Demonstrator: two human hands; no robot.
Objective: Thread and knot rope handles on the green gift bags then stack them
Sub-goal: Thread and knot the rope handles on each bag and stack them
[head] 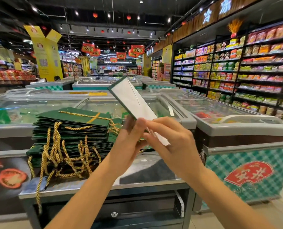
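Over on the left, a tall stack of green gift bags (71, 128) sits flat on the steel counter (147, 172). Their gold rope handles (55, 151) spill in loops down the front of the pile, and one strand hangs right over the counter's near edge. Moving to the middle, the left hand (129, 142) is up above the counter just right of the stack and grips a folded green bag (132, 98). The thumb presses on the near face and the fingers are wrapped behind. The bag is held in the air and tilts away to the upper left, so its pale inner side and dark green border face us. Its lower end meets the right hand (172, 142), which touches the left at the thumb. The right hand's fingers are curled over the bag's bottom edge, with a white strip poking out beneath them. It's blurred down there, so I can't tell whether a rope is pinched in as well, though a short bit of gold cord shows between the two hands. To the right, a glass-topped chest freezer (236, 128) with a teal check front stands beside the counter. Beyond it, shelves (253, 66) packed with bright packets run along the right wall.
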